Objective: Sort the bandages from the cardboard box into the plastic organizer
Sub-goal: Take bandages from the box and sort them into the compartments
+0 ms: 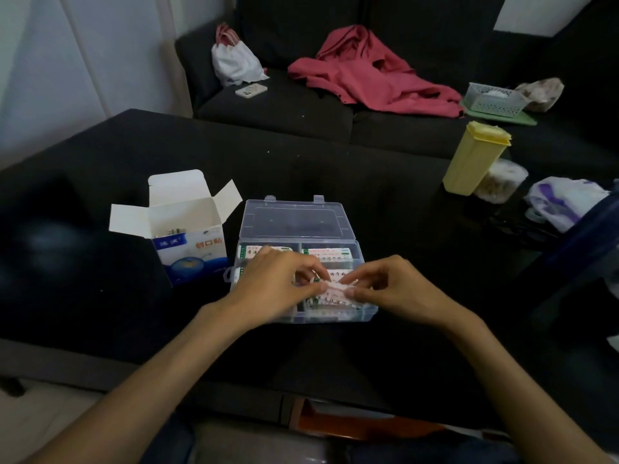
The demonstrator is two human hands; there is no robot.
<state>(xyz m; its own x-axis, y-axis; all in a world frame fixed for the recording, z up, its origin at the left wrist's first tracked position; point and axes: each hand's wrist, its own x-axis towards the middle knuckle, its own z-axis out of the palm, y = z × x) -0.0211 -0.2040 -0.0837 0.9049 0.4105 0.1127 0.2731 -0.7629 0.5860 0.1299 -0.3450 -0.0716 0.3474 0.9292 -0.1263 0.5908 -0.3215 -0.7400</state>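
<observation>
A clear plastic organizer (pixel 336 318) sits open on the black table, its lid (pixel 294 220) tipped back. Bandage strips (pixel 330 255) lie in its compartments. Left of it stands the blue and white cardboard box (pixel 192 254) with its flaps open. My left hand (pixel 278 279) and my right hand (pixel 388 286) meet over the organizer's near right compartment. Both pinch a small stack of bandages (pixel 336 289) between thumb and fingertips, one hand at each end. My left hand hides the near left compartment.
A yellow lidded container (pixel 474 159) and a clear jar (pixel 500 182) stand at the table's right, beside a purple and white plastic bag (pixel 562 200). On the dark sofa behind lie a red garment (pixel 365 75), a white bag (pixel 236 60), a phone (pixel 251 91) and a basket (pixel 494 100).
</observation>
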